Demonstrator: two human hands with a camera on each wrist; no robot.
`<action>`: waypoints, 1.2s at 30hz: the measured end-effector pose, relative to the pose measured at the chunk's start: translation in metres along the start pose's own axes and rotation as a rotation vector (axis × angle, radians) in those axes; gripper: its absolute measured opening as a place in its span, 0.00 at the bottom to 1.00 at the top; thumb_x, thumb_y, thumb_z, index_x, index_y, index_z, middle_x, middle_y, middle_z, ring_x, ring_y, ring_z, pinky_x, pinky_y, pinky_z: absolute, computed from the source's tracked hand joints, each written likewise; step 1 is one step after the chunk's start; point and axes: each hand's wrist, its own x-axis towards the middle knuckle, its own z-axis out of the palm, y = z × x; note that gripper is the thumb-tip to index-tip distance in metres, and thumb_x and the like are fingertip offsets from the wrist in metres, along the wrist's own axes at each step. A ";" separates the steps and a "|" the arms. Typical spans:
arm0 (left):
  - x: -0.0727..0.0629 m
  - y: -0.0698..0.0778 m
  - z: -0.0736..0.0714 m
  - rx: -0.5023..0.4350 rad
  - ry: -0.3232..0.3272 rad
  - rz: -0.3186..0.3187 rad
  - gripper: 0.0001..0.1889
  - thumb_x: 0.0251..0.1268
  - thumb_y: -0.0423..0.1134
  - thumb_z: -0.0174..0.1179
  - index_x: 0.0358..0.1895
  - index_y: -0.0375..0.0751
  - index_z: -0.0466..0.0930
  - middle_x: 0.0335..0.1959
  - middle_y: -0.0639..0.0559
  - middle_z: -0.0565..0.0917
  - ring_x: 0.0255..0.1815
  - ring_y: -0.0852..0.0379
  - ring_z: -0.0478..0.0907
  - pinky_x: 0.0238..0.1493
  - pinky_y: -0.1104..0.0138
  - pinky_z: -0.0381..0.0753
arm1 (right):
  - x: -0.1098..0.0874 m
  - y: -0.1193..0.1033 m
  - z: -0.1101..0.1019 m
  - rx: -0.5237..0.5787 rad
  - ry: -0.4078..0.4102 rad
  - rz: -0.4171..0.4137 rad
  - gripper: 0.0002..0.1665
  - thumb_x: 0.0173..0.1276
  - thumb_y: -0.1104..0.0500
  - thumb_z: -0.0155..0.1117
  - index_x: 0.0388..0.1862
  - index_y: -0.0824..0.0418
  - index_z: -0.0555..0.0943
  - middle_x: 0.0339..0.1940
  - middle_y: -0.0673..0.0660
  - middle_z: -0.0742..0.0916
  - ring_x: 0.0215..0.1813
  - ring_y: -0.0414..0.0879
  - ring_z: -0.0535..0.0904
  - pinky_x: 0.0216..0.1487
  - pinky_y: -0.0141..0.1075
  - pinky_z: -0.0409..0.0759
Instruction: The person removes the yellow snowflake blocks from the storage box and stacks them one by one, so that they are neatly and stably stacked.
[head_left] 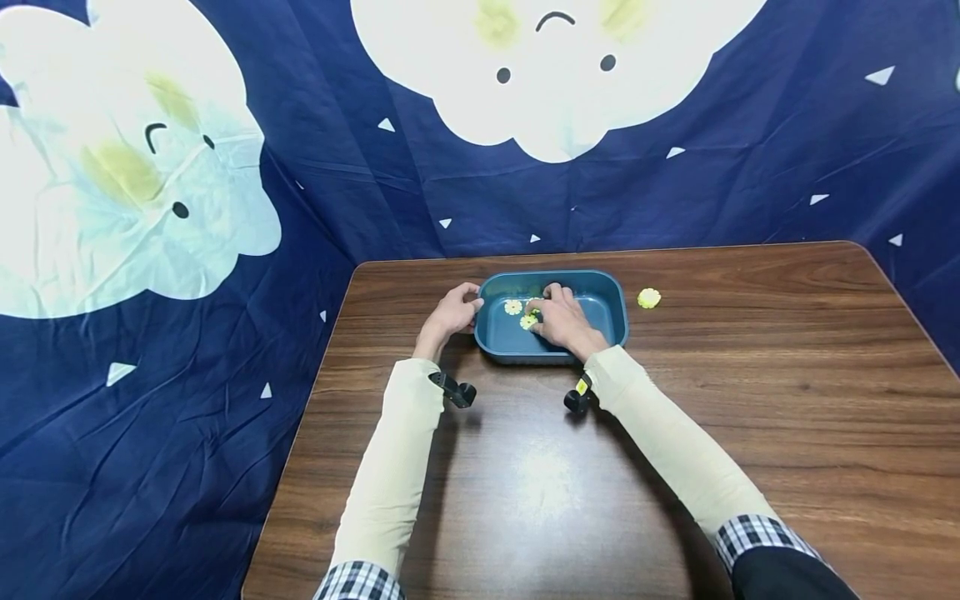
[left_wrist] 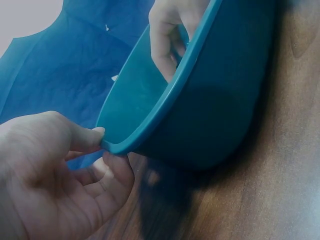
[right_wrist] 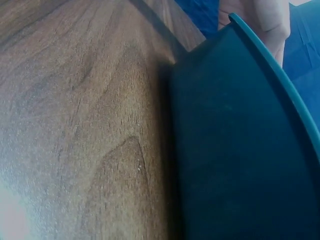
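Note:
A blue rectangular plastic basin (head_left: 551, 358) stands on the wooden table. At its left end my left hand (head_left: 452, 312) grips the rim; in the left wrist view the thumb and a finger of the left hand (left_wrist: 65, 170) pinch the rim corner. My right hand (head_left: 562, 321) reaches down inside the basin, fingers bent, thumb and forefinger beside small yellow flower-shaped pieces (head_left: 528, 322). Whether it pinches one of them I cannot tell. Another flower-shaped piece (head_left: 513, 307) lies on the basin floor to the left. The right wrist view shows mostly the basin's outer wall (right_wrist: 240, 135), hiding the right fingers.
One more yellow flower-shaped piece (head_left: 648, 297) lies on the table just right of the basin. The brown wooden table (head_left: 750, 375) extends to the right and toward me. Behind it and to the left hangs a dark blue cloth (head_left: 315, 208) with white clouds.

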 end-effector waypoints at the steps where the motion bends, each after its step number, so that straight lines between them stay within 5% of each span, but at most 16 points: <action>1: 0.000 0.000 0.000 0.000 0.002 0.002 0.17 0.76 0.41 0.46 0.64 0.47 0.67 0.42 0.43 0.72 0.35 0.53 0.73 0.35 0.67 0.80 | 0.000 0.000 0.000 0.000 0.000 0.002 0.16 0.64 0.52 0.67 0.50 0.51 0.81 0.60 0.64 0.67 0.60 0.60 0.62 0.59 0.53 0.68; 13: -0.002 0.000 0.001 0.004 0.005 -0.002 0.17 0.76 0.41 0.46 0.64 0.48 0.67 0.40 0.44 0.72 0.35 0.54 0.73 0.35 0.67 0.81 | -0.004 0.001 -0.005 0.044 -0.002 0.085 0.20 0.60 0.50 0.71 0.35 0.59 0.71 0.57 0.63 0.68 0.59 0.59 0.62 0.59 0.50 0.66; 23: -0.002 0.001 -0.001 0.004 0.003 -0.003 0.17 0.76 0.41 0.46 0.63 0.48 0.67 0.41 0.44 0.72 0.35 0.53 0.73 0.35 0.67 0.80 | -0.007 0.002 -0.012 0.130 -0.017 0.081 0.12 0.65 0.52 0.66 0.30 0.58 0.76 0.55 0.62 0.73 0.60 0.58 0.65 0.64 0.49 0.63; 36: -0.002 0.001 0.001 0.009 0.012 0.000 0.17 0.76 0.41 0.46 0.63 0.48 0.67 0.39 0.44 0.73 0.34 0.54 0.73 0.34 0.68 0.80 | -0.016 0.007 -0.020 0.376 0.055 0.056 0.11 0.64 0.53 0.66 0.31 0.60 0.79 0.49 0.61 0.79 0.56 0.55 0.72 0.62 0.49 0.68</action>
